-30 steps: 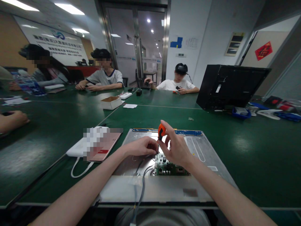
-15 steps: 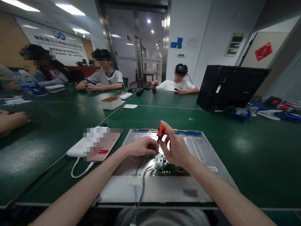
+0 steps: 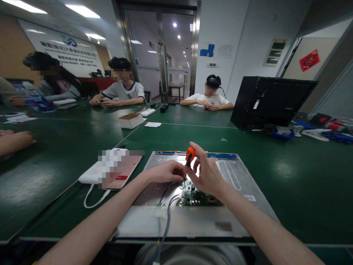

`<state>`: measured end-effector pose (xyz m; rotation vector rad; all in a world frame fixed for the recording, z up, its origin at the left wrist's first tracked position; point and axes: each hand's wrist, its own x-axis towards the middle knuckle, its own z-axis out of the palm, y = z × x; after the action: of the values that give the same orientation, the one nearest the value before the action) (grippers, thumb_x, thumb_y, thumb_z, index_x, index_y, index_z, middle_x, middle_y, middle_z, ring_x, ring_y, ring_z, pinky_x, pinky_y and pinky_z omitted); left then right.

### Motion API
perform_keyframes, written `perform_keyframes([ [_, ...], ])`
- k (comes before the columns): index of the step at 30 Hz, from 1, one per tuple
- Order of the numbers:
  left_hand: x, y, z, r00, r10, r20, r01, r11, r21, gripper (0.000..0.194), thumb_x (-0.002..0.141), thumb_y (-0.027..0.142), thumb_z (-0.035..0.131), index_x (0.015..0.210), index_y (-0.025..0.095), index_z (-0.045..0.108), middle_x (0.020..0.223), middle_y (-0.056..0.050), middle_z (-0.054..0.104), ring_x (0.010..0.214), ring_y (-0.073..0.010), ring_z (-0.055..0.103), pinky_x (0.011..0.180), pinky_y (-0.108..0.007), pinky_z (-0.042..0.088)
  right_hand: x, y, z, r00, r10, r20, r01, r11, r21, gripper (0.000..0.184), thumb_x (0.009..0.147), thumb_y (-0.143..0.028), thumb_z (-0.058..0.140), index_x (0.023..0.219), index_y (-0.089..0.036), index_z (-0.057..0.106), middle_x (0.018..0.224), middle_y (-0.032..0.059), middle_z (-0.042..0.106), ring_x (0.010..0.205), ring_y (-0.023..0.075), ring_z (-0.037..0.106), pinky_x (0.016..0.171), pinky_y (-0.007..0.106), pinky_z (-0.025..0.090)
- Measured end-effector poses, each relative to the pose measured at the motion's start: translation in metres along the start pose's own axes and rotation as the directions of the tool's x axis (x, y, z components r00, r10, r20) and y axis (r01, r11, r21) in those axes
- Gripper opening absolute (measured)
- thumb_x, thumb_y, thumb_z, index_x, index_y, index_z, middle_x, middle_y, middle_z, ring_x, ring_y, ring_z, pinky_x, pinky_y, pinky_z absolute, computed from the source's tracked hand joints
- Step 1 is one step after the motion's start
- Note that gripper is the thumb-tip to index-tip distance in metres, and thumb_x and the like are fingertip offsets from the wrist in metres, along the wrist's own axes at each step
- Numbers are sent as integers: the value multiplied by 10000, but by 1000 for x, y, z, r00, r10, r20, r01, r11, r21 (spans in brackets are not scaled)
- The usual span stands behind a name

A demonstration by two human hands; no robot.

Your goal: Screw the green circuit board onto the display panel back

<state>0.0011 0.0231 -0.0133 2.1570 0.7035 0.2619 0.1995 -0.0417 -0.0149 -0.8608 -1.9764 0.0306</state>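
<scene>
A flat metal panel [image 3: 237,176] lies on the green table in front of me, with a small green circuit board [image 3: 197,197] near its front edge. My right hand [image 3: 206,173] is closed around a screwdriver with an orange handle [image 3: 189,154], held upright with its tip down at the board's back left corner. My left hand [image 3: 165,172] is pinched at the lower shaft, just above the board. Grey cables [image 3: 165,217] run from the board toward me.
A white power bank with a phone on it [image 3: 111,169] lies left of the panel. A black monitor [image 3: 268,101] stands at the right, a cardboard box [image 3: 131,120] further back. Three people sit at the far side; another person's hand [image 3: 15,141] rests at left.
The screwdriver handle has tipped slightly to the right as my right fingers shifted on it. My left hand stays put. The person at the far side lowered a raised hand.
</scene>
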Motion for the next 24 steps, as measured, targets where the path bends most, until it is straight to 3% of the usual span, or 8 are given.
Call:
perform_keyframes([
  [4,0,0,1,1000,-18,17,18,1000,-23,108,772,250,633,809,156,670,724,1,623,685,-159,549,648,-256,421,0,-2,-1,1000,13,1,-13,1000,20,711,947,-168,498,1577,-227,175,930,43,702,549,127,620,503,254,431],
  [11,-1,2,1,1000,-17,-6,17,1000,-3,83,767,232,632,796,161,662,724,7,620,682,-153,544,648,-249,410,1,2,1,998,-32,-55,31,999,-21,694,939,-181,556,1550,-213,228,841,5,661,495,125,570,472,251,415],
  [15,-1,3,1,1000,0,-10,0,1000,-5,59,763,227,629,760,169,636,707,16,600,675,-145,535,657,-246,410,1,3,2,998,-38,-52,37,999,-21,658,953,-215,575,1534,-235,266,951,39,690,520,115,586,486,249,428],
  [24,0,3,1,999,-38,17,38,998,-41,115,766,241,626,810,148,678,706,6,614,654,-145,537,634,-245,415,1,-1,0,1000,13,-18,-13,1000,24,739,929,-152,493,1591,-213,170,934,63,717,529,132,613,495,259,434],
])
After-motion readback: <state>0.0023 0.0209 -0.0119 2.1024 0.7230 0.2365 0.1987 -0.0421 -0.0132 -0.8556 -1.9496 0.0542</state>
